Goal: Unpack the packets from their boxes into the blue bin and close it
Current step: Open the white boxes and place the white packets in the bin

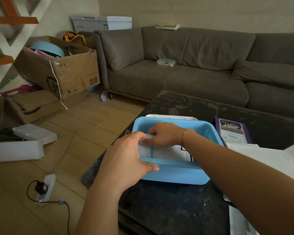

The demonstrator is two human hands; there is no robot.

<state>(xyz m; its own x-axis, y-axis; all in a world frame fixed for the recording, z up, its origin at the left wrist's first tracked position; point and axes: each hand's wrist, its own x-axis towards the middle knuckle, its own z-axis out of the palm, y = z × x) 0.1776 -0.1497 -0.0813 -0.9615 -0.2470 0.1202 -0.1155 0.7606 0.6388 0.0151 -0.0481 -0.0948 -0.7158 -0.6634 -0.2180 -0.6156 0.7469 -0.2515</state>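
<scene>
Head view looks down on a blue bin [173, 173] sitting on a dark bench [176, 206]. Both hands reach into it. Left hand [126, 156] grips the near left corner, thumb lying along the bin's front rim, fingers [139, 135] curled over the edge of a white packet [166, 152] inside. Right hand [165, 134] lies just beyond, palm down on the same packet, its fingers [151, 133] bent and pressing the packet's far left part; a red string bracelet [185, 135] circles that wrist. A white lid [170, 117] shows behind the bin. To the right of the right-hand fingers, a purple box [232, 131] lies flat on the bench.
</scene>
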